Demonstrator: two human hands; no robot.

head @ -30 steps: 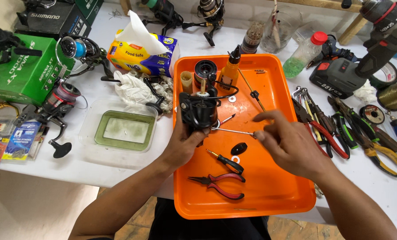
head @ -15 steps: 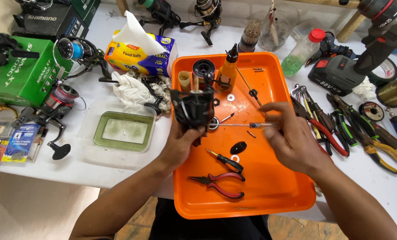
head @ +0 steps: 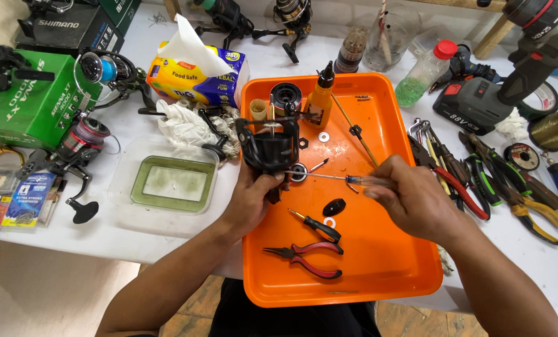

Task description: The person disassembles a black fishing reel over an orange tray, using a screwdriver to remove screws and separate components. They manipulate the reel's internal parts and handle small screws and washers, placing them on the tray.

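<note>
Black reel body is being gripped by left hand over upper-left part of orange tray. Thin clear-handled screwdriver is being pinched by right hand, tip being pointed at reel's lower right side. Small screwdriver and red pliers are being left on tray just below hands. Oil bottle is being kept upright behind reel. Green-lined dish is being kept on desk, left of tray.
</note>
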